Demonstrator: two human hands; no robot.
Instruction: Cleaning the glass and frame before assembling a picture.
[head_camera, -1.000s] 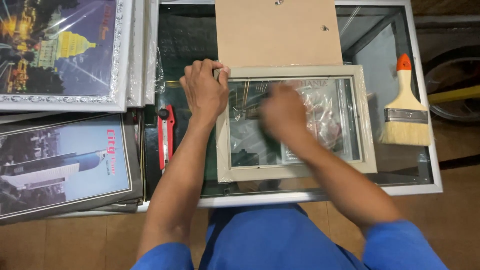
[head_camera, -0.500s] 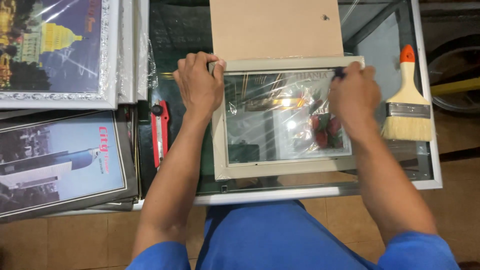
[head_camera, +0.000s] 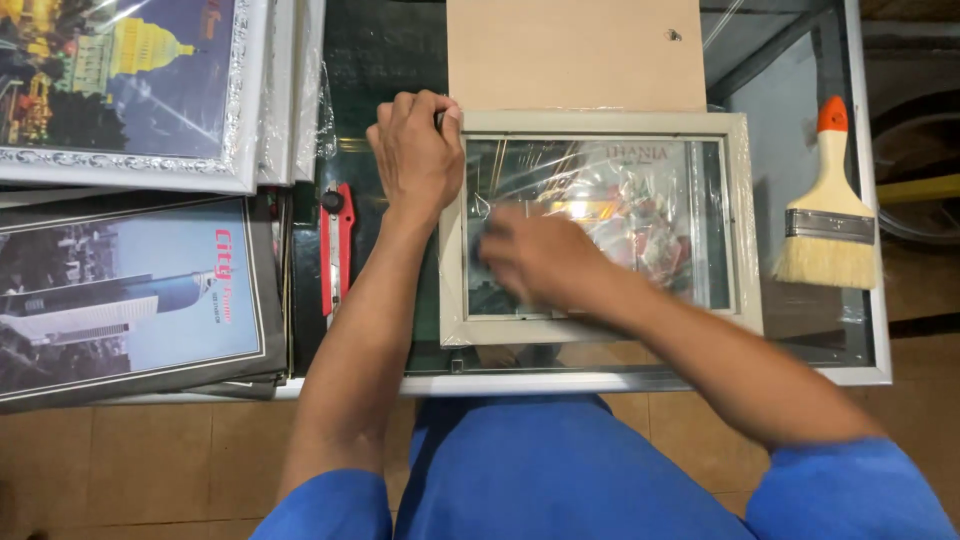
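Observation:
A pale wooden picture frame (head_camera: 745, 220) with a reflective glass pane (head_camera: 640, 200) lies flat on a glass-topped table. My left hand (head_camera: 415, 150) presses down on the frame's top left corner. Blurred by motion, my right hand (head_camera: 540, 255) lies on the lower left part of the pane. It seems closed on a small dark cloth (head_camera: 482, 252) that shows at the fingertips. A tan backing board (head_camera: 575, 55) lies just beyond the frame's top edge.
A paintbrush (head_camera: 828, 215) with an orange-tipped handle lies to the right of the frame. A red utility knife (head_camera: 338, 250) lies to its left. Stacked framed city pictures (head_camera: 120, 90) (head_camera: 130, 290) fill the left side. The table's metal front edge (head_camera: 650, 382) runs above my lap.
My right hand swept from the pane's middle to its top right corner, then back across to the lower left. My left hand stayed on the top left corner.

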